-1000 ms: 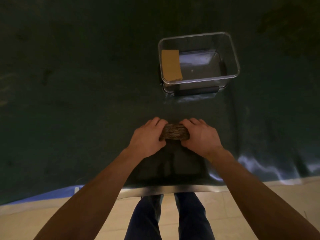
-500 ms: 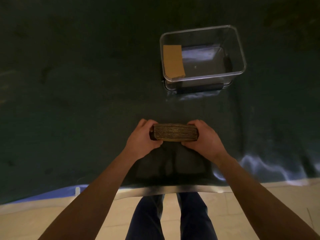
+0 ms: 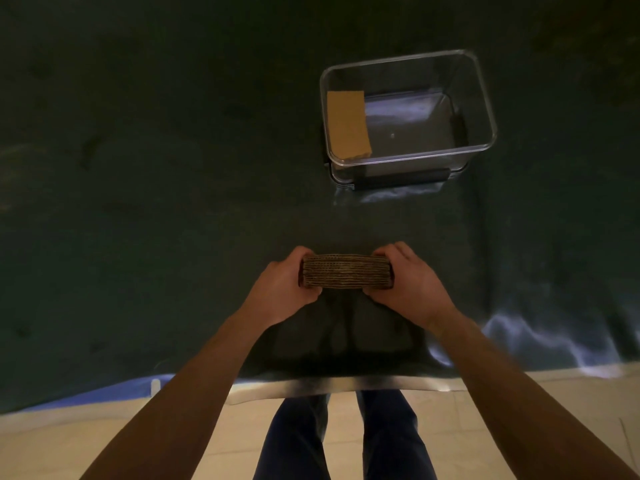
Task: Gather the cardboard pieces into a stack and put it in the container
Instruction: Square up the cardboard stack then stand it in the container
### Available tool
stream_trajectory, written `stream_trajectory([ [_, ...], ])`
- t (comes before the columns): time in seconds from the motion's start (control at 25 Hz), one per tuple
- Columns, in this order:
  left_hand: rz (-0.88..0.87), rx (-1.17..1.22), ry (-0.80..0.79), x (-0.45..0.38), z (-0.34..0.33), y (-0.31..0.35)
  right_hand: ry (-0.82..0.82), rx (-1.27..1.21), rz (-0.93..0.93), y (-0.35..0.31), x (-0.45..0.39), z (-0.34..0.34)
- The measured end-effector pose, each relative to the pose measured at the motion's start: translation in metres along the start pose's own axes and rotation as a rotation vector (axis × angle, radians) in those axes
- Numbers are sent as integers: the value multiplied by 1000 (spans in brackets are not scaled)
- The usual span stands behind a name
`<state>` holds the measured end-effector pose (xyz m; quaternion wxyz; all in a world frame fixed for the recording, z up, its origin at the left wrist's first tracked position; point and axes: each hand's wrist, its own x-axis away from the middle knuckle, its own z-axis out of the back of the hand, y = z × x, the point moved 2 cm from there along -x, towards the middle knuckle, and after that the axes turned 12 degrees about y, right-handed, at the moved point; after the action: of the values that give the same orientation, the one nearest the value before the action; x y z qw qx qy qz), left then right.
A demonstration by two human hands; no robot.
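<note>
A stack of brown corrugated cardboard pieces (image 3: 346, 271) is held between both hands near the table's front, its layered edges facing me. My left hand (image 3: 280, 289) grips the stack's left end and my right hand (image 3: 408, 285) grips its right end. Farther back and to the right stands a clear plastic container (image 3: 485, 98). One flat cardboard piece (image 3: 348, 124) lies inside it along the left wall. The stack's underside and my fingertips behind it are hidden.
A dark green cloth (image 3: 156, 185) covers the table, with its front edge (image 3: 332, 382) just behind my legs. A light tiled floor (image 3: 225, 438) shows below. The container has a dark handle (image 3: 401, 178) on its near side.
The stack's layered edge has come into full view between my hands, which have spread to its two ends. The stack sits slightly farther forward than a second ago.
</note>
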<state>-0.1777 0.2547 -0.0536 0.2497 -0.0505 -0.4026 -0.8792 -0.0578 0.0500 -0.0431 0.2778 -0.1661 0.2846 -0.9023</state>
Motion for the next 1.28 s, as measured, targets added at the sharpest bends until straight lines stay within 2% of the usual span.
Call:
stream_trajectory([
  [0.24, -24, 84, 77, 9, 10, 2, 81, 31, 53, -2, 6, 10],
  [0.44, -5, 14, 16, 11, -2, -7, -23, 86, -10, 3, 6, -4],
  [0.84, 15, 52, 31, 10, -7, -12, 42, 36, -18, 5, 10, -6],
  [1.12, -1, 55, 6, 13, -2, -9, 68, 95, 19, -3, 14, 5],
  [1.2, -29, 60, 33, 15, 5, -4, 20, 40, -24, -5, 16, 12],
  [1.28, -19, 184, 58, 16, 16, 2, -47, -99, -103, -8, 16, 21],
])
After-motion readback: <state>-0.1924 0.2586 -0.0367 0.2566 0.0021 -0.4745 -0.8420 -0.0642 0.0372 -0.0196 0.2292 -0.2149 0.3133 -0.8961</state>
